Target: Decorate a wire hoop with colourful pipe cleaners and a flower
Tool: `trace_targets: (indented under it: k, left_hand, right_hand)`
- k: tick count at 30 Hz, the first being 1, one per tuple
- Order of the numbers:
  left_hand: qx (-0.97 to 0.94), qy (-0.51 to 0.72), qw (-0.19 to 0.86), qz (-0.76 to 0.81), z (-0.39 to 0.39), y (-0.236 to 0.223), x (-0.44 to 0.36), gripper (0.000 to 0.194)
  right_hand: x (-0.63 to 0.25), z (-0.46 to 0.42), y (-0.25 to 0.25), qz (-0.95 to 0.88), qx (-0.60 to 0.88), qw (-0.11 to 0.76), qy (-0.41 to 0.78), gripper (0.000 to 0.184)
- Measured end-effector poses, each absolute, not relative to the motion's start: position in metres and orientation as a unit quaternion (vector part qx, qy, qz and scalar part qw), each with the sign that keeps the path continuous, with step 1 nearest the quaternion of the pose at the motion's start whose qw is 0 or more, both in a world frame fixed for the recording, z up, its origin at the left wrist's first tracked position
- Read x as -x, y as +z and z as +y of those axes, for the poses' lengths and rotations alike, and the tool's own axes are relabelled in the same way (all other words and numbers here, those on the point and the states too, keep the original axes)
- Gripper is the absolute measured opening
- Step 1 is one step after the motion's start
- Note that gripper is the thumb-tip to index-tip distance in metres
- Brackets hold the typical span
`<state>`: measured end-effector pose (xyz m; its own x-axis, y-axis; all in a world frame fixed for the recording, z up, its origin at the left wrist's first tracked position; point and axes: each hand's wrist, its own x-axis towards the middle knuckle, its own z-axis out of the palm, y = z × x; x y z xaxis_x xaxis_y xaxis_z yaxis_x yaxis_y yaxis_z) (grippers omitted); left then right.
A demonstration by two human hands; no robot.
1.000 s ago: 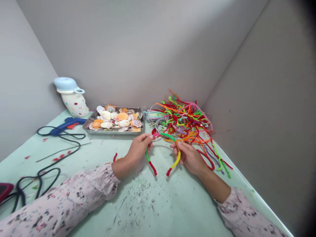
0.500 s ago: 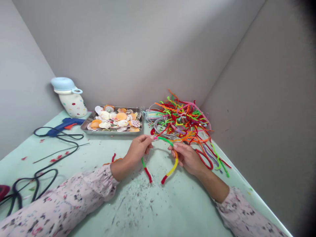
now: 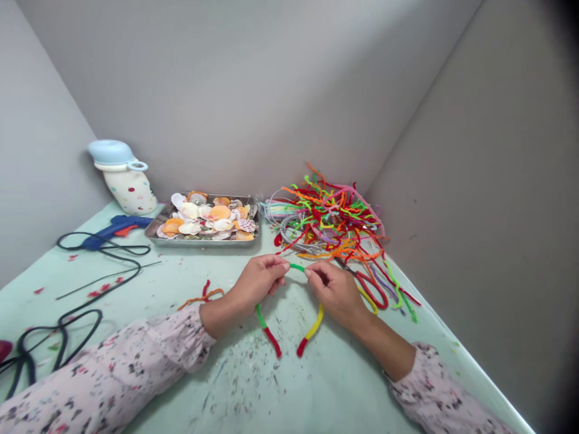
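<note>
Between my hands is a headband (image 3: 313,325) wrapped in bands of coloured pipe cleaner, its arch up and both red tips pointing down towards me. My left hand (image 3: 261,278) pinches the upper left of the arch with thumb and fingers. On the upper right, my right hand (image 3: 333,290) pinches it too, with a short green stretch showing between the two grips. Green and red show on the left leg, yellow and red on the right. My fingers hide the rest. Orange and red pipe cleaner pieces (image 3: 206,294) lie beside my left wrist.
A metal tray (image 3: 203,243) of seashells stands at the back, left of a tangled pile of pipe cleaners (image 3: 337,211). Red-handled scissors (image 3: 373,289) lie near my right hand. Further left are a blue glue gun (image 3: 113,230), its looping black cord (image 3: 97,295) and a white bottle (image 3: 129,190).
The headband has come slightly lower and nearer to me. My right hand has shifted up along the arch, closer to my left, covering the orange part.
</note>
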<state>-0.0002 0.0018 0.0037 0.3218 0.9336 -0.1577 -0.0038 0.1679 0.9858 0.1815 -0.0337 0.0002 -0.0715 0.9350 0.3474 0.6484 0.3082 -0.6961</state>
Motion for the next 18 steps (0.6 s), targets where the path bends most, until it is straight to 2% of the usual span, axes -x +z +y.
trace_targets:
  k: [4,18]
  left_hand:
    - [-0.517,0.37,0.626,0.451,0.0006,0.0046,0.0,0.026]
    - [-0.484,0.379,0.655,0.44,-0.0004,0.0112,0.0008,0.024]
  right_hand:
    - [-0.1807,-0.0352,0.0043,-0.716,0.564,0.378,0.163,0.021]
    - [-0.1831,-0.0319,0.0031,-0.633,0.571,0.397,0.34,0.029]
